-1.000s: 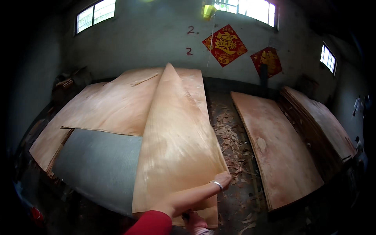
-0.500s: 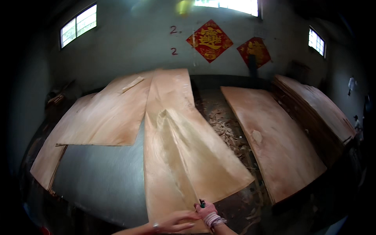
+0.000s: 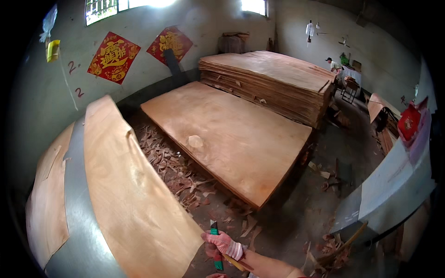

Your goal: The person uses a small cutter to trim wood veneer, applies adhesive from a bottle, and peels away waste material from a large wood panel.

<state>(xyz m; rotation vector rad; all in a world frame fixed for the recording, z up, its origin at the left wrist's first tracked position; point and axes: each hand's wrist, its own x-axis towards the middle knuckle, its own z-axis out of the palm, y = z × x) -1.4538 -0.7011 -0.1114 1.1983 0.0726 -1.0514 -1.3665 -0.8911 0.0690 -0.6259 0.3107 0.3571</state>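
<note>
My right hand, in a pink and white knit glove, is closed around a green utility knife with its blade pointing up. A thin yellowish wooden piece sticks out beneath the palm; whether the hand grips it too I cannot tell. Right beside the glove lies the near corner of a large, wavy wood veneer sheet. The sheet rests on a grey metal-topped table. Of my left hand just a sliver shows at the lower edge, its fingers mostly cut off.
Another veneer sheet lies at the table's left. A low veneer stack stands mid-right, with a taller stack behind. Wood scraps litter the floor between. A pale covered surface is at right; a person is far back.
The view has swung right. The wavy sheet now lies flatter, apart from the left sheet, with a metal strip between them. My left hand has dropped almost out of view; my right still holds the knife.
</note>
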